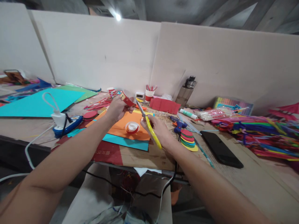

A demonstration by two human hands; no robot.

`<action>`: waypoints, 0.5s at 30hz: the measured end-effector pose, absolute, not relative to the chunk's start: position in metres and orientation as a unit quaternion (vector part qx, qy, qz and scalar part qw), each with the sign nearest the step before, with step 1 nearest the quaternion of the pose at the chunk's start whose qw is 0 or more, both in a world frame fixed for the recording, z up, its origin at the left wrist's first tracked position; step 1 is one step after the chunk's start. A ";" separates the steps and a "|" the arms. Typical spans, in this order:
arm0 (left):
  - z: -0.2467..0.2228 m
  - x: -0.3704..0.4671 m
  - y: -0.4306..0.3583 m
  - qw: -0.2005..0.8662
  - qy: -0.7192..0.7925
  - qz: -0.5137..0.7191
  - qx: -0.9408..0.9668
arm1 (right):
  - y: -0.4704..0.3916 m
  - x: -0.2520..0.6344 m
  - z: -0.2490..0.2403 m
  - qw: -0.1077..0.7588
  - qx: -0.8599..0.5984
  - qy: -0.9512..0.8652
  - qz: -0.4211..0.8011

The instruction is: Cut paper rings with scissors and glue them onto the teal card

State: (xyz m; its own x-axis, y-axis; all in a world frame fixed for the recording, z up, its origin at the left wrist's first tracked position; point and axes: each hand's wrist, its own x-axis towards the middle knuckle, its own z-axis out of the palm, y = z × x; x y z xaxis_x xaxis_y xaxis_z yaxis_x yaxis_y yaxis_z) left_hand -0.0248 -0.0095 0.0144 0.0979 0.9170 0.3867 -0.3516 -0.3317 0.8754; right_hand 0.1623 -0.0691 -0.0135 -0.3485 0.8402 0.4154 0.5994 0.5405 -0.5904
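Observation:
My left hand [116, 109] holds up a red paper cup piece [128, 99] with a white inside and a small yellowish patch. In my right hand [157, 127] are scissors with yellow handles [153, 133], their blades pointing up and left against the cup piece's right edge. Below the hands, a small red and white cup piece [132, 128] rests on orange paper [116, 130]. Blue paper [130, 142] shows under the orange sheet's front edge.
A black phone [221, 148], stacked coloured discs [188, 140], a blue glue gun [179, 123] and pipe cleaners [261, 133] lie right. Behind stand a bottle [186, 92] and a pen cup [149, 94]. Left are a blue power strip [70, 125] and a turquoise sheet [39, 102].

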 end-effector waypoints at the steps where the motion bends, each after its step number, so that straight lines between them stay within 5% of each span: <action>1: 0.015 -0.025 -0.010 0.521 0.265 0.609 0.536 | -0.069 0.162 -0.014 0.354 -0.449 -0.802 0.170; 15: 0.017 -0.029 -0.009 0.537 0.288 0.591 0.529 | -0.070 0.160 -0.011 0.340 -0.477 -0.795 0.158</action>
State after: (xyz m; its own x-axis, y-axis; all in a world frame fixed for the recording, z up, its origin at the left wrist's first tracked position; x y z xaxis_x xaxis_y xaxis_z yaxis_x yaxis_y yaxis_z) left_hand -0.0290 -0.0091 0.0175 0.1360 0.9395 0.3144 -0.3298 -0.2563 0.9086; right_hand 0.1596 -0.0699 -0.0108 -0.3129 0.8659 0.3903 0.6506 0.4948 -0.5761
